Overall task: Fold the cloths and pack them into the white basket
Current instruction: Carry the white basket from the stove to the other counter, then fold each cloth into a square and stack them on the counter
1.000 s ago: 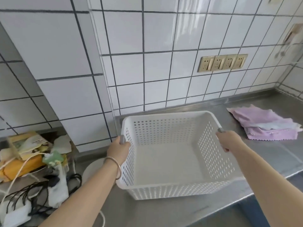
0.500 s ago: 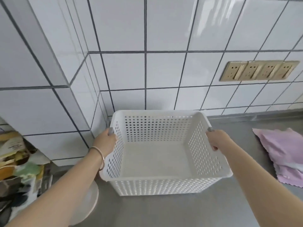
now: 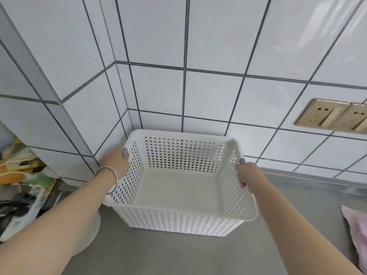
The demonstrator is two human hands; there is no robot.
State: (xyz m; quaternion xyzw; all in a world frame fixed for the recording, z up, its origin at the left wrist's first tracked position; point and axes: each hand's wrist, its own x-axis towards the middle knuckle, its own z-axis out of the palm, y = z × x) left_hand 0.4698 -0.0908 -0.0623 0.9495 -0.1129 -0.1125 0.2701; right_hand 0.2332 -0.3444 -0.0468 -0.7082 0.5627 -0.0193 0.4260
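Gripping white basket [image 3: 179, 210] by both side rims — left hand [image 3: 116, 162], right hand [image 3: 247, 173] | basket empty, by tiled corner | set it flat — within reach of pink cloths [image 3: 355, 225]

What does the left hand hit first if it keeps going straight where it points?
Probably the white tiled wall in the corner: the left hand, gripping the white basket rim, points toward it. The gap is unclear.

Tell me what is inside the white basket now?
Nothing: the basket shows only its bare floor. No cloth lies in it; the near wall hides no part of the floor.
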